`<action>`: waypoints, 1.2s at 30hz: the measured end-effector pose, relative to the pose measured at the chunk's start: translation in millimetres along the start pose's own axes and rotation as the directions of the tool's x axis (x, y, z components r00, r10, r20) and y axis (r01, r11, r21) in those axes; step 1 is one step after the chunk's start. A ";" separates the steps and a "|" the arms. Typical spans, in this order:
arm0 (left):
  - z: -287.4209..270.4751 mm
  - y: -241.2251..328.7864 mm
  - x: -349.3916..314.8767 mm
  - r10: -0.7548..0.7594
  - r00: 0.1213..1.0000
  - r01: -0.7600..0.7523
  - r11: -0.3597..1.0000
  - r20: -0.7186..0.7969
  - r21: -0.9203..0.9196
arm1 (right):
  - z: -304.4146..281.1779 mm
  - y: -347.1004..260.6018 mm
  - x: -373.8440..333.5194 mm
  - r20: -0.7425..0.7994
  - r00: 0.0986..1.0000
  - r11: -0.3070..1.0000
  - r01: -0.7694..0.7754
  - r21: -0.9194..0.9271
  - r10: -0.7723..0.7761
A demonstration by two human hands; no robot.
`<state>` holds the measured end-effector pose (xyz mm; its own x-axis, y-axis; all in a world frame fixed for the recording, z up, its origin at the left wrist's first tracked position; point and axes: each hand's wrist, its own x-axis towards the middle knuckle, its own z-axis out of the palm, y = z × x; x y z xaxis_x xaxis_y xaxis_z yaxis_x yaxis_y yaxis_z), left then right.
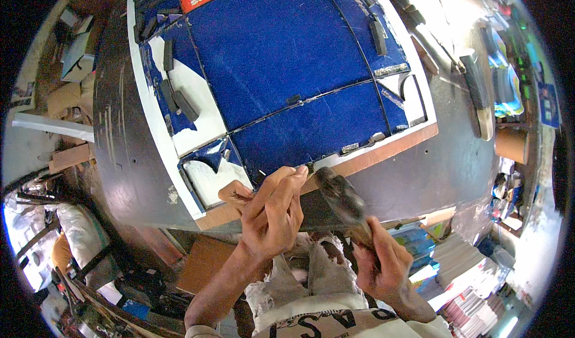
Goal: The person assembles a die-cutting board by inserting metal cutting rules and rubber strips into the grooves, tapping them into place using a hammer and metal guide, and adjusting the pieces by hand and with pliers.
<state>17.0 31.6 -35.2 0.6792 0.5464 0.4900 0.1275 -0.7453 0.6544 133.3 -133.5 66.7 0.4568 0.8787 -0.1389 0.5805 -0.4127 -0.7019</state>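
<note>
With the right hand [383, 266] clamped on the handle of a hammer [340, 195] and the left hand's [269, 215] fingers bunched at the near edge, whether on some small piece one cannot tell, the blow would best be short and square, the fingertips kept clear of the hammer's head. The object worked on, a blue panel [281, 44], lies on the dark tabletop [413, 179] just beyond the hands; it is white-rimmed, with a brown wooden edge [389, 150], thin dark lines crossing its face, exposed white patches toward the corners, and dark blocks [378, 37] along both sides.
</note>
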 end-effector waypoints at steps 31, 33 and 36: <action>-123.1 -3.4 -9.2 -0.319 0.895 0.436 0.771 -0.312 0.463 | 22.9 -5.4 -9.1 -0.133 0.990 0.998 -0.057 -0.011 0.055; -126.3 -5.4 6.6 -0.361 0.911 0.412 0.816 -0.198 0.405 | 24.8 -1.7 -17.4 -0.228 0.973 0.997 0.005 -0.079 -0.023; -115.2 -16.5 23.6 -0.391 0.920 0.386 0.887 -0.035 0.254 | 33.9 1.1 -23.9 -0.264 0.961 0.991 0.059 -0.117 -0.088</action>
<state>-52.4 100.8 31.8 0.5495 0.8073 0.2154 0.5591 -0.5468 0.6232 100.2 -146.8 45.6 0.5655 0.8170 0.1128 0.6813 -0.3858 -0.6221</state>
